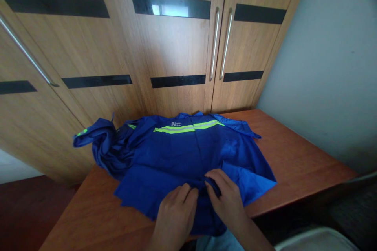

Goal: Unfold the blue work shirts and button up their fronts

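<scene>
While your blue jacket (pixel 176 157) lies spread across the worktop (pixel 294 153), its lower part reaching the near edge, both your hands work at its front opening. Your right hand (pixel 226 200) pinches a fold of cloth between thumb and fingers; your left hand (pixel 178 210), just beside it, has its fingers bent and pressed together on the fabric. A yellow-green stripe (pixel 176 129) crosses the jacket toward the far edge, and one sleeve (pixel 101 135) bunches at the far left corner.
</scene>
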The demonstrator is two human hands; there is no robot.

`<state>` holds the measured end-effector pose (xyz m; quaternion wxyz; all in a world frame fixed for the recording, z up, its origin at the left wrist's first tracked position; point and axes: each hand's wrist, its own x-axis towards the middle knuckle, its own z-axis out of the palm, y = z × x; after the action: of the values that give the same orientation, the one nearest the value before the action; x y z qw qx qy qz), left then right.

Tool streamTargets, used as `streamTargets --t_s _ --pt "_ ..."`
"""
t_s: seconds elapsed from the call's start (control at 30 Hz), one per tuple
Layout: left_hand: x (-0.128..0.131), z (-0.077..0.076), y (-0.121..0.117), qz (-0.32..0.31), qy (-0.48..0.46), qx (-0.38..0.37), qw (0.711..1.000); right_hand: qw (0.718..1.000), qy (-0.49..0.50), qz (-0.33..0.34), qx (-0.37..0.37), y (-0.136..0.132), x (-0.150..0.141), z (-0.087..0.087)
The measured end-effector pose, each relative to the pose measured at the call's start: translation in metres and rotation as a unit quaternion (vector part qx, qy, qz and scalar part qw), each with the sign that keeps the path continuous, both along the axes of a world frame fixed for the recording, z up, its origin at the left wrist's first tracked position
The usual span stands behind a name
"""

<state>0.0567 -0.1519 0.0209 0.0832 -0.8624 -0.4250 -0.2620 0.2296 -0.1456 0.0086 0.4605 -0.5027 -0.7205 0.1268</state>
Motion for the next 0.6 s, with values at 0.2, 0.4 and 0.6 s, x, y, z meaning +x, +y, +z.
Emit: streamTargets --t_s 0.2,0.4,0.6 --pt "0.004 0.004 0.001 0.006 -0.048 -0.052 0.997 0.991 -0.124 0.018 -0.044 -0.008 0.002 0.01" --pt "0.007 -0.011 0.008 0.01 -0.104 -0.092 0.99 0.989 -0.006 0.071 -0.126 -0.007 0.002 0.013" --pt "0.011 -0.018 0.013 -0.016 -0.203 -0.103 0.974 0.985 0.067 0.077 -0.14 0.0 -0.001 0.011"
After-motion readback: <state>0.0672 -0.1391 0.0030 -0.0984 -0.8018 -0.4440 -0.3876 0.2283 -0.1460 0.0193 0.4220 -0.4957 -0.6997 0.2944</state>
